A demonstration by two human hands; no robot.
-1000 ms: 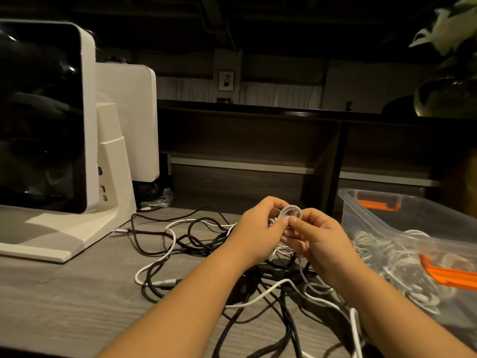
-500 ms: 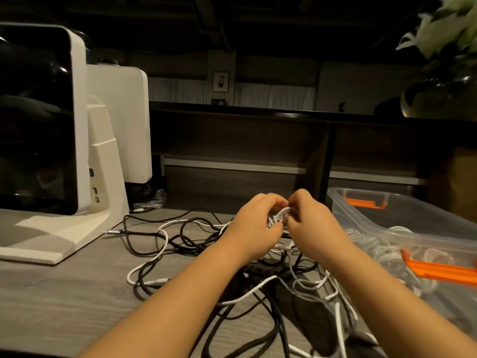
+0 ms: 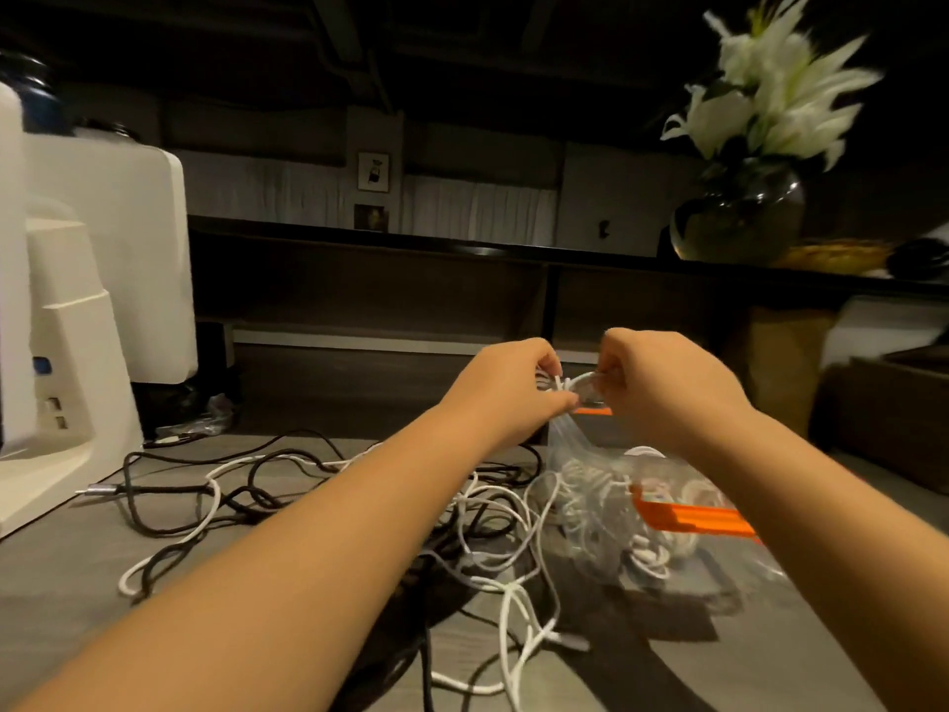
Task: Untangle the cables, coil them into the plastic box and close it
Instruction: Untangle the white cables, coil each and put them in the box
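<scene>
Both hands raised, fingers curled: left hand (image 3: 513,388) and right hand (image 3: 662,388) pinch a small white cable coil (image 3: 577,390) between them, above the far end of the clear plastic box (image 3: 590,552). Box holds white coils already; orange latch (image 3: 693,519) visible, lid not on. Black and white tangle (image 3: 318,485) sits on the table (image 3: 77,583) left of box. Advice: keep loops pinched tight and flat, lay the coil in without snagging the tangle below.

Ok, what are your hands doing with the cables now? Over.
Both hands, left and right, pinching small white coil. Plastic box open, coils inside. Tangle of cables on table, unsorted.
</scene>
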